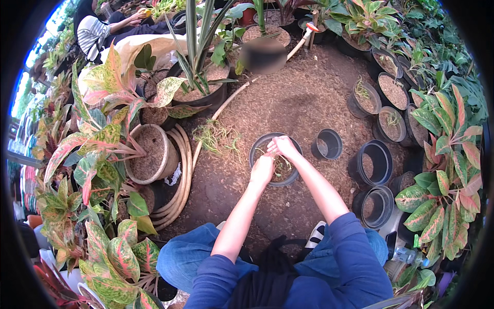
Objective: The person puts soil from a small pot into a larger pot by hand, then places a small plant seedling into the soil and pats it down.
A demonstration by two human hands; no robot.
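Observation:
Both of my hands meet over a round black plastic pot [290, 180] on the ground in front of me. My left hand [263, 168] is closed around thin green plant stems [283, 167], some of which hang down into the pot. Just above and to the right of it, my right hand [281, 146] touches the stems near the left fingers; its fingertips are partly hidden, so its grip is unclear. A loose heap of similar thin green cuttings [218, 138] lies on the soil left of the pot. An unfilled small black pot [327, 144] stands to the right.
Black pots [370, 162] stand at the right, beside pots with soil and small plants [390, 123]. A coiled hose [186, 170] lies at the left near a large pale pot [170, 162]. Leafy potted plants surround the ground. Another person [119, 27] sits at the upper left.

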